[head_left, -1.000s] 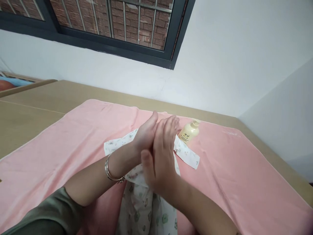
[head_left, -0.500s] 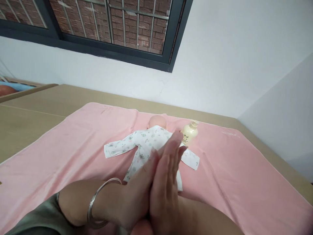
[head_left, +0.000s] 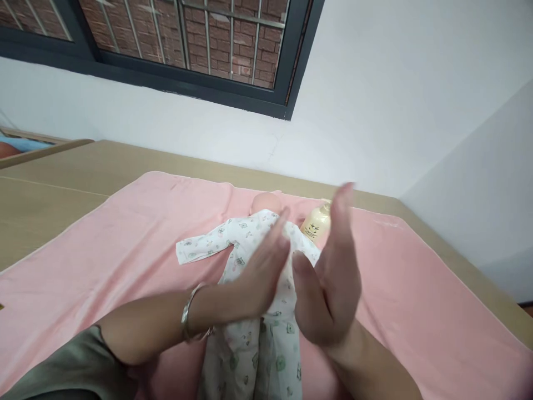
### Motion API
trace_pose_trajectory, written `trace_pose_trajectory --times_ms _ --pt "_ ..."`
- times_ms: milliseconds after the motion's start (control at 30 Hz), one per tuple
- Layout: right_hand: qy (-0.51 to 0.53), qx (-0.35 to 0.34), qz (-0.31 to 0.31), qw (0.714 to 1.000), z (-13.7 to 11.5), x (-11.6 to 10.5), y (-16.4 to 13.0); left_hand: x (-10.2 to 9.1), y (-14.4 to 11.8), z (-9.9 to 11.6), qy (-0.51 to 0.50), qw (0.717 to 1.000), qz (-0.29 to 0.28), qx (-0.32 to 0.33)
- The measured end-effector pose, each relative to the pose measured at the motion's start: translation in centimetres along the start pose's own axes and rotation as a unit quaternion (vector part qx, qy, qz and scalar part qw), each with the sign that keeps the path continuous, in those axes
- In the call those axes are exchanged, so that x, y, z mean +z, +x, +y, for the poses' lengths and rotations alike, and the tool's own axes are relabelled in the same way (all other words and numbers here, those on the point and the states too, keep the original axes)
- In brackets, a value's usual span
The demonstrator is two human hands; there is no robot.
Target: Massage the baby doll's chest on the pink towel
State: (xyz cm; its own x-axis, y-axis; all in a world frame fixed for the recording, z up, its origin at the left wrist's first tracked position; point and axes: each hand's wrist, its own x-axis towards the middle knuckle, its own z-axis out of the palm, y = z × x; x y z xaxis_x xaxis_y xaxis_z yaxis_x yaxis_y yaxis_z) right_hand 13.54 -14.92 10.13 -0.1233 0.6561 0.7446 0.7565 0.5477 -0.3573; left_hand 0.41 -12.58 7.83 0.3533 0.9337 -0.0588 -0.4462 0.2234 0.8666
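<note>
My left hand, with a silver bangle at its wrist, is raised with the fingers stretched out and nothing held. Facing it across a small gap, my right hand is also open, fingers upward, slightly blurred. Below both hands lies a white baby garment with small printed figures, long sleeves and legs, on a doll whose head shows at the collar. The right sleeve is hidden behind my right hand. A pale yellow pump bottle stands beyond that hand, partly covered by it.
A pink cloth with a few creases is spread over a wooden surface. White wall rises behind, with a dark-framed window and metal bars. At the far left a blue item sits behind a wooden edge.
My palms were pressed together and have come apart, the right hand moving right and up. More of the garment's body and legs now shows, while the right sleeve is covered.
</note>
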Motion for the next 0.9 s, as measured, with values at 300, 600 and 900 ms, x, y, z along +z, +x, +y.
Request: trace_pose_trajectory --times_ms 300,600,900 --pt "0.017 0.073 -0.206 0.976 6.9 11.0 0.9 -5.6 10.6 -3.4 0.247 0.932 0.197 0.179" --pt "-0.146 0.141 -0.293 0.934 8.0 11.2 0.8 -6.5 10.4 -5.3 0.270 0.922 0.205 0.186" --pt "-0.088 0.012 -0.380 0.921 8.6 10.7 0.9 -7.0 11.1 -6.5 0.278 0.896 0.237 0.251"
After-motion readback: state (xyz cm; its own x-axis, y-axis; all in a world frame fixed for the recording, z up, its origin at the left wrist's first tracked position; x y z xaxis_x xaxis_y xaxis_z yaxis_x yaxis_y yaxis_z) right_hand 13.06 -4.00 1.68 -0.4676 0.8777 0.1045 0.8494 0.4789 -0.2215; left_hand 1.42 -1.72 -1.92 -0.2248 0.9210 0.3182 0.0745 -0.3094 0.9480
